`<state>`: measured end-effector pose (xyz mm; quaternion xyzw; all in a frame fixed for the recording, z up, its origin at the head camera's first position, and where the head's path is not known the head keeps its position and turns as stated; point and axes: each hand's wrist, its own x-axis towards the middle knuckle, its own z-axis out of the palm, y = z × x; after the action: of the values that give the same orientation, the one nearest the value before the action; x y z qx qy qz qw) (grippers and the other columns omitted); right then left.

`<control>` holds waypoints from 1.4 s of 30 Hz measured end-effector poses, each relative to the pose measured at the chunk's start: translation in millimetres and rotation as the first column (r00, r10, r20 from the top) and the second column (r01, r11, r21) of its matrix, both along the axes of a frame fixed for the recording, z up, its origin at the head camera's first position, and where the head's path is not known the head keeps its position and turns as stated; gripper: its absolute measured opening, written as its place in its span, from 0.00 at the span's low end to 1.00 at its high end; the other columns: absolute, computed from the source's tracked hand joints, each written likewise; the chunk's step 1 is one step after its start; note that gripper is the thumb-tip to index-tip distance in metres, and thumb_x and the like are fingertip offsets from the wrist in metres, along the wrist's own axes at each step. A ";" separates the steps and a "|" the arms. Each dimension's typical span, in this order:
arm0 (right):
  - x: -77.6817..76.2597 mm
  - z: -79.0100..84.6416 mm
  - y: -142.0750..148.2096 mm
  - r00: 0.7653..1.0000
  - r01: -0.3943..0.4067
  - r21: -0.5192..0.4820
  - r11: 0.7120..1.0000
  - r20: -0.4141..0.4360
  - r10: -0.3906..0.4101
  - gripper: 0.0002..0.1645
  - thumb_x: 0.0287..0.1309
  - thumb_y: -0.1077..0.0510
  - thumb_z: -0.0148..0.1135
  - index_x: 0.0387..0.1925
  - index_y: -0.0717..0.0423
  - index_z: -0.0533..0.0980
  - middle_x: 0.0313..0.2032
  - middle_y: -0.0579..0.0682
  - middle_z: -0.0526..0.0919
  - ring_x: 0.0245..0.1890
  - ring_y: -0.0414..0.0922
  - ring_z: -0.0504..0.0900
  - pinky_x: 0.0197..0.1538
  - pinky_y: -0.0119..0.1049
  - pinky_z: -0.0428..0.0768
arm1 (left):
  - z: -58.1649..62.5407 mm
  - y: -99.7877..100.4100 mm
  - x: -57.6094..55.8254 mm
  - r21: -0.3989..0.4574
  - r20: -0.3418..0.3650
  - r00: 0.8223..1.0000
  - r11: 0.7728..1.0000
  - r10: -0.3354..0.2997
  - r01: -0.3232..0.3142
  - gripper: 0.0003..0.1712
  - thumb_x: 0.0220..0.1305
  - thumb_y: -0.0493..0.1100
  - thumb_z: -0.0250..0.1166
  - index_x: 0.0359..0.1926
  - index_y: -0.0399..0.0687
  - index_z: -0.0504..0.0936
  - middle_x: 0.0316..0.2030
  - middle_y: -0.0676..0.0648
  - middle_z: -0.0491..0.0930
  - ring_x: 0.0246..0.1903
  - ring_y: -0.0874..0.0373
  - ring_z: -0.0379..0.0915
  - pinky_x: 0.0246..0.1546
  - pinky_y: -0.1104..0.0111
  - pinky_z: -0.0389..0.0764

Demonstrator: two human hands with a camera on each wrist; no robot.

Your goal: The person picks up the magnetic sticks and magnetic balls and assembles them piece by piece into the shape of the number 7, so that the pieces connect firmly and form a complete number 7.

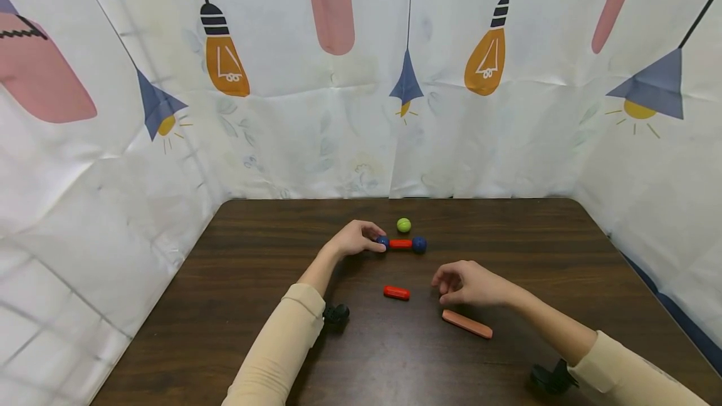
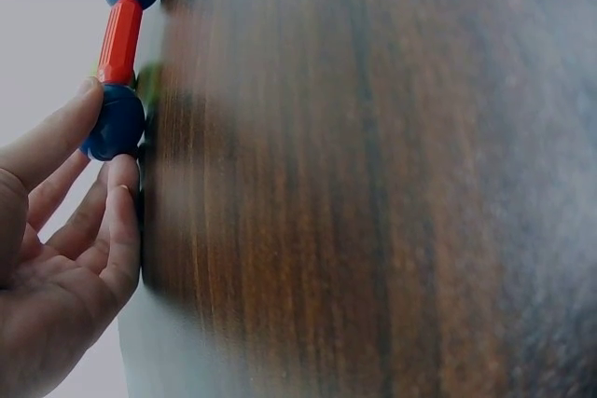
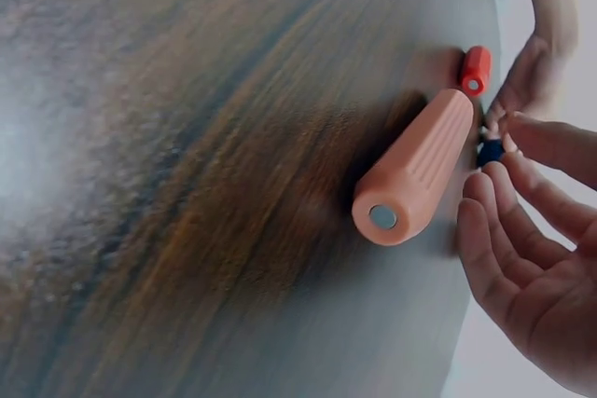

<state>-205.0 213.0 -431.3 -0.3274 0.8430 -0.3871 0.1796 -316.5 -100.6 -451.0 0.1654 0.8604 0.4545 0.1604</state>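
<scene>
Thumb and fingers of my left hand (image 1: 354, 238) pinch one blue ball (image 2: 118, 122) at the end of a red magnetic rod (image 1: 401, 244). A second blue ball (image 1: 419, 244) sits on the rod's other end. Just behind them lies a green ball (image 1: 403, 225). My right hand (image 1: 474, 284) hovers with loosely bent fingers and holds nothing. Closest to it is a long salmon-coloured magnetic rod (image 1: 467, 324) on the table, its silver end (image 3: 382, 217) visible in the right wrist view. Between the hands lies a shorter red magnetic rod (image 1: 397, 292).
All of this is on a dark wood-grain table (image 1: 254, 230). A white curtain (image 1: 361, 143) printed with lamps hangs along its back and sides. Black wrist devices (image 1: 336, 315) show below both forearms.
</scene>
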 end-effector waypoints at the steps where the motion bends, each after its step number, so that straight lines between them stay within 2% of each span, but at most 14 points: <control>1: 0.6 -0.4 1.1 1.000 0.000 -0.003 1.000 0.004 0.000 0.16 0.62 0.59 0.72 0.48 0.62 0.81 0.34 0.43 0.80 0.35 0.40 0.79 0.42 0.35 0.80 | 0.3 0.2 0.4 0.001 0.002 1.000 1.000 0.001 -0.001 0.16 0.61 0.42 0.77 0.50 0.46 0.88 0.45 0.48 0.84 0.51 0.51 0.77 0.57 0.55 0.75; 18: 10.7 -2.7 15.9 0.999 -0.009 -0.009 1.000 0.047 0.010 0.16 0.61 0.56 0.74 0.46 0.60 0.81 0.32 0.44 0.80 0.33 0.40 0.78 0.40 0.36 0.80 | 2.0 -0.3 2.9 0.006 0.004 1.000 1.000 -0.002 0.002 0.16 0.62 0.40 0.77 0.51 0.45 0.88 0.46 0.48 0.84 0.52 0.50 0.77 0.57 0.54 0.75; 25: 12.0 -3.6 22.1 0.998 -0.016 0.030 0.999 0.059 0.014 0.16 0.60 0.54 0.76 0.44 0.58 0.81 0.32 0.44 0.80 0.32 0.39 0.78 0.37 0.34 0.78 | 1.7 0.1 2.2 0.002 0.002 1.000 1.000 -0.006 0.006 0.16 0.61 0.41 0.77 0.50 0.45 0.88 0.46 0.48 0.84 0.52 0.51 0.77 0.57 0.55 0.76; 42: 14.3 -5.2 29.5 0.992 -0.051 0.012 0.999 0.118 0.049 0.17 0.57 0.55 0.78 0.44 0.58 0.81 0.33 0.50 0.81 0.32 0.40 0.77 0.34 0.34 0.77 | 2.1 0.3 1.6 0.009 0.015 1.000 1.000 0.003 -0.003 0.17 0.61 0.42 0.77 0.51 0.46 0.88 0.46 0.48 0.84 0.52 0.50 0.77 0.56 0.55 0.76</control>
<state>-190.7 242.4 -436.5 -0.3239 0.8253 -0.3948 0.2411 -315.0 -100.3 -448.9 0.1615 0.8574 0.4598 0.1654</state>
